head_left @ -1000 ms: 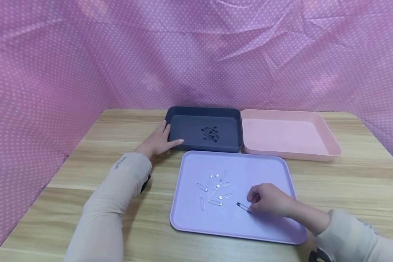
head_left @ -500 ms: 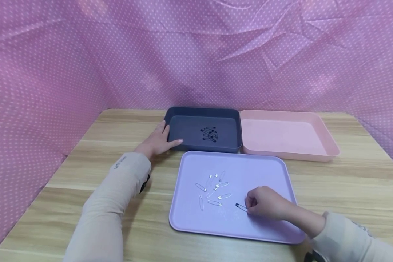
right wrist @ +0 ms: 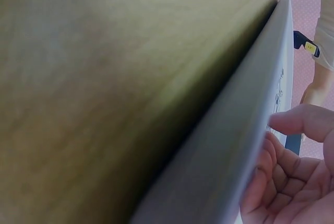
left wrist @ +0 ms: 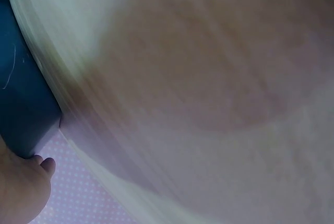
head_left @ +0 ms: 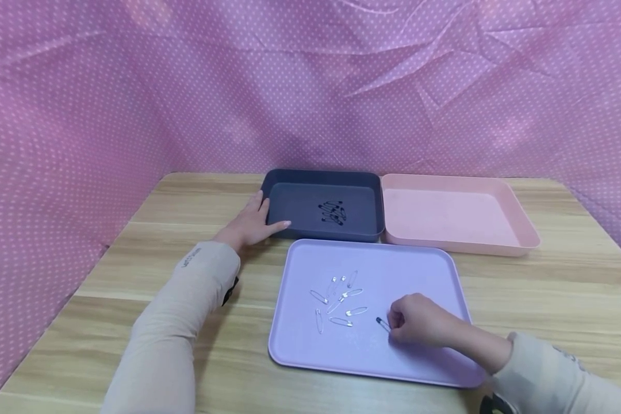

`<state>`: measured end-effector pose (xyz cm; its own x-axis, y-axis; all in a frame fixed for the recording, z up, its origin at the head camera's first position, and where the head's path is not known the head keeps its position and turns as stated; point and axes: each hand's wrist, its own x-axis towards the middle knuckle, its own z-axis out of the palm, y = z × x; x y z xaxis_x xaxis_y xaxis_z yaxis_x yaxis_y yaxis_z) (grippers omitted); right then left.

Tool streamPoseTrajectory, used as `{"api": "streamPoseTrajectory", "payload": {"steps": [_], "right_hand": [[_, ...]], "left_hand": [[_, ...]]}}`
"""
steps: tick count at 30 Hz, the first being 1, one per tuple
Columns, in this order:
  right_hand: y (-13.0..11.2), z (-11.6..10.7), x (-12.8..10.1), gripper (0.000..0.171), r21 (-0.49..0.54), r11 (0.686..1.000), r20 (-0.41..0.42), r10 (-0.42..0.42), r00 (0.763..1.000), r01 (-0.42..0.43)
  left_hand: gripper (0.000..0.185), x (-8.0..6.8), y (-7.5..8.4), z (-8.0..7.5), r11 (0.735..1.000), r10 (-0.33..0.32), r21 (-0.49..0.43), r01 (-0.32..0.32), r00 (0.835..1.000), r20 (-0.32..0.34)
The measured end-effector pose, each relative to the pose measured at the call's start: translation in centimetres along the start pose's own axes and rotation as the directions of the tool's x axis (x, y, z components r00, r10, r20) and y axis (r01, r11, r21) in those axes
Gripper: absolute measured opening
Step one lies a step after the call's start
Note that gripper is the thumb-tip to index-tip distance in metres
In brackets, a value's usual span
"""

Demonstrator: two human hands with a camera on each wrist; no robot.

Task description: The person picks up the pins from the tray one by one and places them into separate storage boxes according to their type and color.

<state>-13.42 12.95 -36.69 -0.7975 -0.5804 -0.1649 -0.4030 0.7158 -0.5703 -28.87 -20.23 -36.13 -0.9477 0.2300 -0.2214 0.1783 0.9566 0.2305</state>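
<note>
Table [head_left: 548,287] bearing three trays. Flat tray [head_left: 310,356] nearest the viewer, with loose pins [head_left: 338,299] left of its centre and a single pin [head_left: 382,324] to their right, at the right hand [head_left: 419,319]. Behind it, two deeper trays side by side and touching: left tray [head_left: 271,190] holding a heap of pins [head_left: 333,212], right tray [head_left: 517,218]. Left hand [head_left: 248,221] against the left tray's near-left corner.

Bright, even light; sharp head view, blurred wrist views.

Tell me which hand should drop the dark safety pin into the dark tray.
Probably the right hand: its fingers already pinch the dark safety pin on the purple tray. The left hand lies flat against the dark tray, steadying it.
</note>
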Motion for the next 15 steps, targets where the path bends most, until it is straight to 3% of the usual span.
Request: {"api": "streamPoseTrajectory", "payload": {"steps": [15], "right_hand": [[0.41, -0.48, 0.36, 0.017, 0.032, 0.999, 0.078, 0.004, 0.997, -0.006]], "left_hand": [[0.102, 0.08, -0.2, 0.16, 1.0, 0.004, 0.017, -0.003, 1.0, -0.008]]}}
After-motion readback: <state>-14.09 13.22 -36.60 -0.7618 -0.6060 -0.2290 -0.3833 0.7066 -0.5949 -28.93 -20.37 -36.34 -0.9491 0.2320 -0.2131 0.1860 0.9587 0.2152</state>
